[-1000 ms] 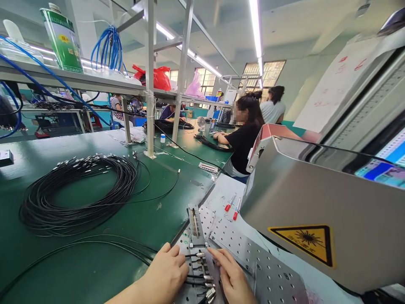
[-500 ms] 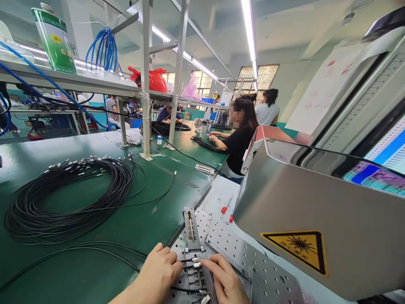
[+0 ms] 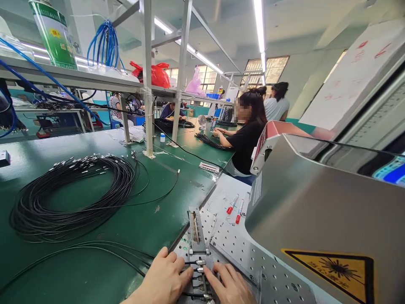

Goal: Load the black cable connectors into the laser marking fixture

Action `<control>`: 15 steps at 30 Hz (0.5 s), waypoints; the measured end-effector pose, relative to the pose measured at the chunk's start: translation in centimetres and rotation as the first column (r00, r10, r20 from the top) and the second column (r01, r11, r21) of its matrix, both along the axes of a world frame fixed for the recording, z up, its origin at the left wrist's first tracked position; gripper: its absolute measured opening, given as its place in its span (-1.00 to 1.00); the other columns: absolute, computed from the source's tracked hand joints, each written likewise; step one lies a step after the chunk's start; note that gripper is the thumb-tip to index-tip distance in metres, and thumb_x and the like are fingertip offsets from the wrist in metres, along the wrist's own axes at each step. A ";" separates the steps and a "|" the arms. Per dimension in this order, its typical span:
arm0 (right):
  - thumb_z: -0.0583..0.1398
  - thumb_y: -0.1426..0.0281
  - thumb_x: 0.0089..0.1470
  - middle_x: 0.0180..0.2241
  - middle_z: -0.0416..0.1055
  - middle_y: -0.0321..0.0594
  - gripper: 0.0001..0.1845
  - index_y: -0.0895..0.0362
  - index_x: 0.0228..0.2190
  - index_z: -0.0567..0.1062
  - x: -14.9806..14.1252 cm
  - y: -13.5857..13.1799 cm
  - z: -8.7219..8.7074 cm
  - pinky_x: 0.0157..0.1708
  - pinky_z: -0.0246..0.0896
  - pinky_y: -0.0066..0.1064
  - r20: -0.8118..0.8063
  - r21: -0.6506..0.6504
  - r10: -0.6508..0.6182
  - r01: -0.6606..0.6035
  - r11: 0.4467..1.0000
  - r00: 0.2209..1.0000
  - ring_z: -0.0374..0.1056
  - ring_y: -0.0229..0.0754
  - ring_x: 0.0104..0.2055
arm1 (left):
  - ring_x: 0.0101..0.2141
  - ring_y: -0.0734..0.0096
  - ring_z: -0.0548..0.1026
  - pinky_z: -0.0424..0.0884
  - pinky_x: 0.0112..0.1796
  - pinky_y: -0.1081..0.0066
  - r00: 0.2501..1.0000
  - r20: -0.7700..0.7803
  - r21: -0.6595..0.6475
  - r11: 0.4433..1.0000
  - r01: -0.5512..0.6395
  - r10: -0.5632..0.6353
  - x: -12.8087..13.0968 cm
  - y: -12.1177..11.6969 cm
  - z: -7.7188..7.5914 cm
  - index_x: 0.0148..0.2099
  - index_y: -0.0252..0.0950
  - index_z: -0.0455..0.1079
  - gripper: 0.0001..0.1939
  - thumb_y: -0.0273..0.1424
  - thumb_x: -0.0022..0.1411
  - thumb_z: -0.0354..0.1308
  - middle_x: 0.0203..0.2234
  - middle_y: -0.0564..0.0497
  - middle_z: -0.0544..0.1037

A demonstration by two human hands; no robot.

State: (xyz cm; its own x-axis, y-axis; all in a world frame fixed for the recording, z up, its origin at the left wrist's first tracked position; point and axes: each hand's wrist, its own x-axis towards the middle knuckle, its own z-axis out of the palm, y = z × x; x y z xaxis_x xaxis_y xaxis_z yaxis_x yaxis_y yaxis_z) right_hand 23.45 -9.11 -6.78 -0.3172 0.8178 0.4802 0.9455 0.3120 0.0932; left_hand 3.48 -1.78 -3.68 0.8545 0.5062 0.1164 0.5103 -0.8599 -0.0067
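bottom centre of the frame: left hand (image 3: 164,280) and right hand (image 3: 229,285) rest on a slotted metal fixture (image 3: 198,270), fingertips pinching the small metal connectors (image 3: 199,266) of thin black cables seated in it. centre left: coiled black cable bundle (image 3: 72,194) on the green bench (image 3: 95,270). right: laser unit housing (image 3: 316,211).

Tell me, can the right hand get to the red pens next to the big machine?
Probably yes. The right hand rests on the perforated metal plate, and the two red pens lie in the open beyond it, beside the machine housing, with nothing between.
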 end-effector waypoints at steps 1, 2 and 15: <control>0.03 0.64 -0.26 -0.32 0.41 -0.22 -0.46 0.01 -0.19 0.39 -0.2 0.1 0.2 -0.41 0.28 -0.39 -0.008 -0.003 -0.006 0.006 1.000 1.000 0.31 -0.12 -0.33 | -0.45 0.39 0.30 -0.04 -0.45 0.34 1.000 -0.009 -0.015 1.000 -0.011 0.011 0.2 0.0 0.2 -0.24 -0.17 0.24 -0.93 -0.35 0.20 -0.03 -0.48 0.09 0.39; 0.03 0.64 -0.28 -0.33 0.42 -0.21 -0.46 0.02 -0.21 0.40 -0.3 0.1 0.5 -0.40 0.28 -0.39 -0.012 -0.021 -0.007 0.006 1.000 1.000 0.31 -0.12 -0.34 | -0.45 0.39 0.30 -0.03 -0.43 0.34 1.000 -0.019 -0.027 0.999 -0.020 0.019 0.4 0.0 0.4 -0.25 -0.17 0.25 -0.93 -0.35 0.19 -0.02 -0.48 0.09 0.39; -0.13 0.55 -0.01 -0.23 0.38 -0.12 -0.53 0.14 -0.09 0.34 0.2 -0.4 1.0 -0.15 0.27 -0.31 -0.513 -0.333 -0.205 0.027 0.943 0.834 0.30 -0.18 -0.15 | -0.47 0.42 0.22 -0.04 -0.45 0.33 0.993 0.015 0.047 0.992 0.116 -0.117 -1.7 -1.5 0.9 -0.40 -0.29 0.19 -0.90 -0.40 0.16 -0.01 -0.51 0.06 0.35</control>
